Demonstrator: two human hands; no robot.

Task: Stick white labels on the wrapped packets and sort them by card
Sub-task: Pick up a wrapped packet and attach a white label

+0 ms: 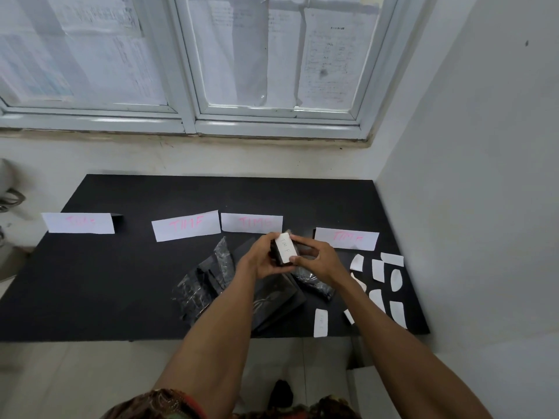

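Note:
Both hands hold one black wrapped packet (276, 255) above the middle of the black table (106, 282). A white label (286, 248) with handwriting lies on its top face. My left hand (261, 258) grips the packet from the left, and my right hand (317, 260) presses the label's right edge with the thumb. Several more wrapped packets (208, 285) lie in a pile under my forearms. Loose white labels (378, 270) are spread at the table's right. Four white cards with pink writing stand in a row: far left card (79, 223), second card (187, 226), third card (251, 222), right card (347, 238).
The table sits in a corner, with a white wall (469, 207) on the right and a window (181, 71) papered with sheets behind. One label (320, 322) lies near the front edge. Pale floor tiles (75, 373) show below the table.

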